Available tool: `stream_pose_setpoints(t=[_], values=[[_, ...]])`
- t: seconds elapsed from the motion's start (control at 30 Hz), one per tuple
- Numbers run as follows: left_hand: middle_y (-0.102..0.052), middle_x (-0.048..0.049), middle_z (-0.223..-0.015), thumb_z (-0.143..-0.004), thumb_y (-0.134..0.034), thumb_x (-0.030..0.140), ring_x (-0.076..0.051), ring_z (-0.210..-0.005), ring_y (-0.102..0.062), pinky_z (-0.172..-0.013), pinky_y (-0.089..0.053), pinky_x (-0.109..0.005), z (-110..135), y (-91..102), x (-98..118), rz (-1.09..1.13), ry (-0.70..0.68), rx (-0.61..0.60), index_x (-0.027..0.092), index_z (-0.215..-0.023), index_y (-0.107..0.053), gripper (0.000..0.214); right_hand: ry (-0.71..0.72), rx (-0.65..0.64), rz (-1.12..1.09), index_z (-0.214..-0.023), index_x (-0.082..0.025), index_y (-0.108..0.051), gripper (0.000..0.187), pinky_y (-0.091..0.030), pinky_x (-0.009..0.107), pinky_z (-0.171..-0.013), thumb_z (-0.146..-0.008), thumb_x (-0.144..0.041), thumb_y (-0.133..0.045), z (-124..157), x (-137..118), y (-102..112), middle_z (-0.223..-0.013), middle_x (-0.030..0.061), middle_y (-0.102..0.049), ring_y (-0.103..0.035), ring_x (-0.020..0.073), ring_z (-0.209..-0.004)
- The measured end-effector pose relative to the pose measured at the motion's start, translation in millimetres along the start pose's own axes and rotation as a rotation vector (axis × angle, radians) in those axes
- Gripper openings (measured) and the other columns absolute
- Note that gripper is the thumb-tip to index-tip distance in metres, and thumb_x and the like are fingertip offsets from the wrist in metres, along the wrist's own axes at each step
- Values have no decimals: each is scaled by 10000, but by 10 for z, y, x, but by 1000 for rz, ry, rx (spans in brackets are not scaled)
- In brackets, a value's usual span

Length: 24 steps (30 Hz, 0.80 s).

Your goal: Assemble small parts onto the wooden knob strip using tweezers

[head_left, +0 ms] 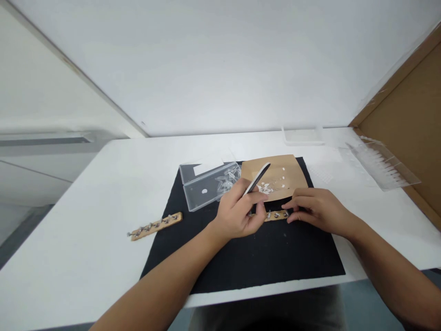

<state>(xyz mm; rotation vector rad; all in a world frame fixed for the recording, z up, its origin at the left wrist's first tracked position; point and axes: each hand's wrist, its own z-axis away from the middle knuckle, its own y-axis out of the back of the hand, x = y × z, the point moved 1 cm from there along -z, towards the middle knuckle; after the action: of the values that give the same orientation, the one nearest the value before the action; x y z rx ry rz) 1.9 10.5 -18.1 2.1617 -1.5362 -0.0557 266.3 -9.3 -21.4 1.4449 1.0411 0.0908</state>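
Observation:
My left hand (241, 214) is closed around a thin dark nail file (257, 179) that points up and to the right. Its lower end rests near a small wooden strip (275, 214) with metal studs, lying on a black mat (248, 257). My right hand (319, 210) lies over the strip's right end, fingers curled and pressing it down. Just behind the hands, a brown paper sheet (292, 172) carries several small white pieces (267, 187).
A second wooden strip with studs (155, 226) lies at the mat's left edge. A clear plastic box (210, 184) sits behind the left hand. A clear tray (382, 163) and a small clear dish (303, 136) stand on the white table (103, 193) at the right, beside a cardboard panel (409, 119).

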Motion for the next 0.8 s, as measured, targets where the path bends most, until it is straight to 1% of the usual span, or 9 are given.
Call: stream_pose_setpoints(t=[0.47,0.8], values=[[-630,-67,-905,-785,-644,-4,-163,-739,-597,-615,-492,-274,0,-3,-4,-3,-7,6,171,-1026,-659,298,-33,-13,-7,-1147,-283,-770,271,-480,255,-696,-957,-476,-754,-8,0,11,-916,-1,-723,-677,153,-821],[-629,-55,-894,-804,-639,16,-160,-731,-592,-621,-498,-274,-5,0,-1,-9,4,-4,190,-1033,-648,288,-25,-19,-12,-1154,-284,-767,286,-482,257,-706,-960,-492,-745,-24,-2,8,-912,-1,-722,-678,157,-828]])
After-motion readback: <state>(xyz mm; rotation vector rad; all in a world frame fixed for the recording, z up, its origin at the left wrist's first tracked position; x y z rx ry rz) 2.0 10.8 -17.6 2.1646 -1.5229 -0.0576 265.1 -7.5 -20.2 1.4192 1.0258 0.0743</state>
